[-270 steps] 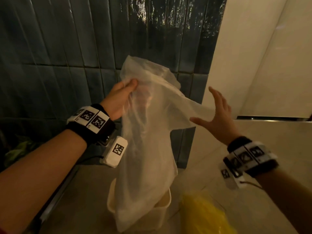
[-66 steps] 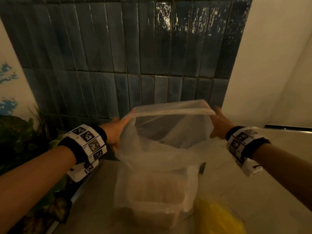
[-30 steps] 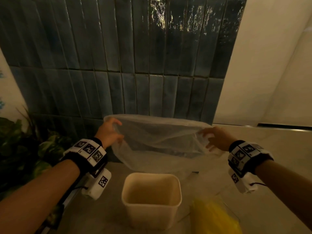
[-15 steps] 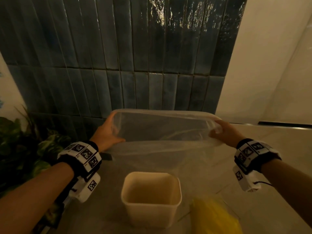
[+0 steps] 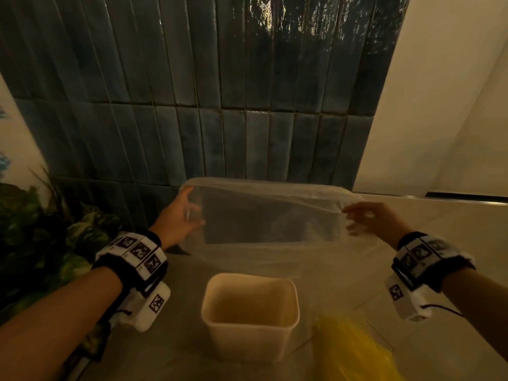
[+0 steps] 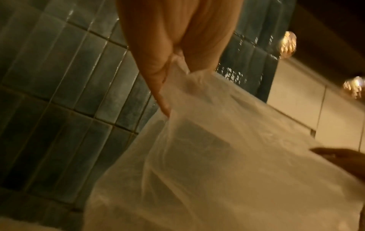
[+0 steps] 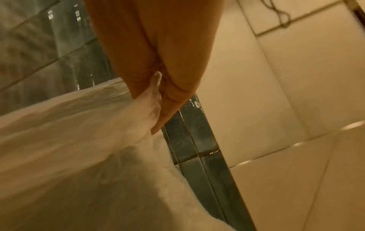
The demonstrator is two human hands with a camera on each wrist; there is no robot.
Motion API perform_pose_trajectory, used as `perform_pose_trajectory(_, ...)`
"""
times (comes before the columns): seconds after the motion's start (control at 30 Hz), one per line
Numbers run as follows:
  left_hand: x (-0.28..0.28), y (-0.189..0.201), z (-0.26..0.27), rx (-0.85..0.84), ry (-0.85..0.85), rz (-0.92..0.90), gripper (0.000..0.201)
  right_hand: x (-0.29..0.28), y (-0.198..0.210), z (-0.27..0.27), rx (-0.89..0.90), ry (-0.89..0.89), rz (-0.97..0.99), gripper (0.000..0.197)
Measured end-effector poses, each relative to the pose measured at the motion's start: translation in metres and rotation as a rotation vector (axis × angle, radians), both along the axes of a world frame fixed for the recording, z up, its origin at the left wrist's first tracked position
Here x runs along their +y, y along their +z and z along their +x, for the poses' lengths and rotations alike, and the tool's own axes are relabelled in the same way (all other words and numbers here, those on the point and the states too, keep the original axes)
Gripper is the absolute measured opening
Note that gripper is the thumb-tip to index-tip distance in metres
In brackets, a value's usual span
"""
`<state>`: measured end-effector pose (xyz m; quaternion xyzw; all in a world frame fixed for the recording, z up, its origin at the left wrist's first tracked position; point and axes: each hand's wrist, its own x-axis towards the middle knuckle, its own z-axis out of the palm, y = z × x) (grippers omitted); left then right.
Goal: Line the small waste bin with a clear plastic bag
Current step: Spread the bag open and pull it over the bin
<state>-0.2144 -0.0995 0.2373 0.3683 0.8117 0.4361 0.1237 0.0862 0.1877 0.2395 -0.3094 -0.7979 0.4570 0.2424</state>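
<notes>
A small cream waste bin stands open and unlined on the floor, low in the head view. Beyond and above it a clear plastic bag is stretched wide with its mouth open toward me. My left hand grips the bag's left edge, and my right hand grips the right edge. In the left wrist view the left fingers pinch the bag. Seen from the right wrist, the right fingers pinch the film of the bag.
A dark blue tiled wall rises just behind the bag. Green plants fill the left side. A yellow plastic bag lies on the floor right of the bin. Pale walls and floor tiles run off to the right.
The bag was lifted out of the bin and held stretched open above and behind it. Over the last second both hands spread its mouth wider; the bin has not moved.
</notes>
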Motion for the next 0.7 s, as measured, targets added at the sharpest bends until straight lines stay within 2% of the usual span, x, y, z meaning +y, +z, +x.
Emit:
perform_pose_trajectory(0.03, 0.002, 0.004, 0.003, -0.081, 0.046, 0.102, 0.045, -0.004, 0.002, 0.000, 0.088, -0.008, -0.078, 0.016)
perform_pose_trajectory(0.07, 0.004, 0.006, 0.004, -0.149, 0.094, 0.198, 0.026, -0.006, 0.002, 0.001, 0.164, -0.014, -0.142, 0.019)
perform_pose_trajectory(0.2, 0.011, 0.016, 0.008, -0.165, 0.146, 0.352, 0.039, -0.011, 0.003, -0.002, 0.384, -0.041, -0.335, 0.035)
perform_pose_trajectory(0.33, 0.014, 0.026, 0.002, -0.359, 0.196, 0.479, 0.023, -0.007, 0.009, -0.006, 0.504, -0.234, -0.474, 0.029)
perform_pose_trajectory(0.4, 0.012, 0.030, -0.004, -0.428, 0.213, 0.522, 0.014, -0.002, 0.014, -0.006, 0.488, -0.226, -0.573, 0.015)
perform_pose_trajectory(0.43, 0.009, 0.032, -0.008, -0.408, 0.228, 0.508, 0.013, 0.000, 0.016, -0.005, 0.471, -0.181, -0.621, 0.012)
perform_pose_trajectory(0.47, 0.006, 0.031, -0.013, -0.376, 0.273, 0.487, 0.020, 0.001, 0.017, -0.004, 0.440, -0.152, -0.632, 0.020)
perform_pose_trajectory(0.53, 0.002, 0.031, -0.020, -0.325, 0.363, 0.442, 0.050, 0.002, 0.020, -0.003, 0.368, -0.172, -0.561, 0.032)
perform_pose_trajectory(0.57, 0.001, 0.032, -0.020, -0.304, 0.354, 0.412, 0.053, 0.001, 0.023, -0.002, 0.346, -0.202, -0.516, 0.034)
perform_pose_trajectory(0.63, 0.001, 0.037, -0.017, -0.246, 0.301, 0.320, 0.038, -0.003, 0.030, -0.003, 0.337, -0.274, -0.454, 0.037)
perform_pose_trajectory(0.7, 0.001, 0.045, -0.012, -0.207, 0.312, 0.249, 0.037, -0.007, 0.039, -0.004, 0.358, -0.311, -0.436, 0.041)
